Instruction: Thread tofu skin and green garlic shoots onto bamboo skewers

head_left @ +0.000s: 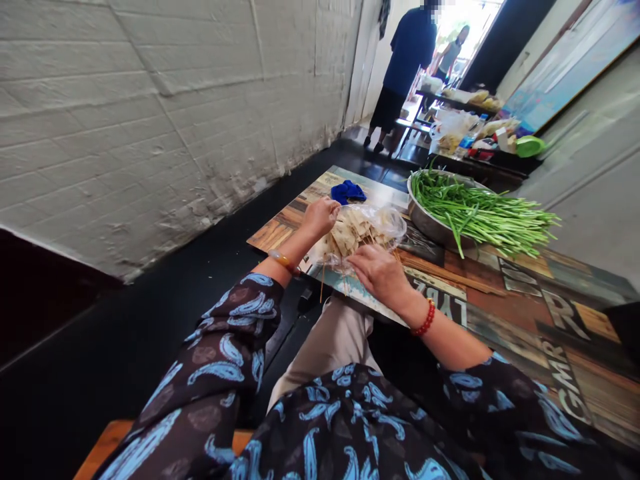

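Note:
A clear plastic bag [397, 225] lies spread on the table, with skewers of pale, folded sheet-like food [350, 232] heaped on it. Thin wooden sticks [322, 283] poke out towards me over the table's near edge. My left hand [320, 217] is at the heap's upper left, fingers closed in a pinch by the bag's edge. At the near right side of the heap, my right hand [383, 273] has its thumb and fingers pressed together close to the sticks. What either pinch holds is too small or hidden to make out.
A metal bowl [425, 223] piled with long green stalks [480, 210] stands to the right on the wood-patterned table [480, 273]. A blue cloth [349, 192] lies behind the bag. Farther back are a loaded side table [450, 160] and two people [410, 53]. A white wall [175, 120] runs along the left.

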`<state>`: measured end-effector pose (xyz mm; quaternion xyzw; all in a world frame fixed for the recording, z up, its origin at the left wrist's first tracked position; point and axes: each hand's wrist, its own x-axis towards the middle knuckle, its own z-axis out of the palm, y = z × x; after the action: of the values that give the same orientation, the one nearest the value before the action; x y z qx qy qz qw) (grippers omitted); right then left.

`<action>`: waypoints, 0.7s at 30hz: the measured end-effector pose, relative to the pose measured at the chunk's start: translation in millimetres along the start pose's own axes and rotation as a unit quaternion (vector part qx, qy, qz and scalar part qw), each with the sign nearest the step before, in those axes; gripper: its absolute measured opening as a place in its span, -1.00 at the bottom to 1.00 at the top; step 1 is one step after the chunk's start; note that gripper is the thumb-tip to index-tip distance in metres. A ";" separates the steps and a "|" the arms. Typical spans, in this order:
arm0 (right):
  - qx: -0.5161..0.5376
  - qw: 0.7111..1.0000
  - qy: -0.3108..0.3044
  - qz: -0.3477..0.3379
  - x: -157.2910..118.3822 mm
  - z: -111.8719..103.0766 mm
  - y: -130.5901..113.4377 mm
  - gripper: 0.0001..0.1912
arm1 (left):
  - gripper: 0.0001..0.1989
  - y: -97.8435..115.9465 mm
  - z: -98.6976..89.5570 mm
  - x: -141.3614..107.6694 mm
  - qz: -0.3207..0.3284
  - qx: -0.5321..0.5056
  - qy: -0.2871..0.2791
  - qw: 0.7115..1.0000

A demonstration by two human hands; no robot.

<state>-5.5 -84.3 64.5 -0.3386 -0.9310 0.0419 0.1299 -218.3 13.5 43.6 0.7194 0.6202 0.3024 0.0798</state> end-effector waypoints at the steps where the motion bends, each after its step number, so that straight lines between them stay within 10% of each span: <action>1: 0.006 1.000 -0.021 0.002 2.0 3.4 -4.5 -0.67 | -0.71 0.0 -0.8 -0.9 0.001 -0.005 0.004 1.000; 9: 0.068 0.957 -0.094 0.266 8.9 42.1 20.7 -0.82 | -0.68 5.8 -3.9 -6.0 0.018 -0.036 0.024 0.999; 21: 0.280 0.916 -0.061 0.279 22.1 61.2 23.9 -0.67 | -0.71 -0.5 -2.9 -9.7 -0.002 -0.055 0.026 0.998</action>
<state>-23.5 -51.2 6.4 -0.5315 -0.7547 0.3559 0.1457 -220.8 3.8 42.5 0.7047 0.6058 0.3544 0.1039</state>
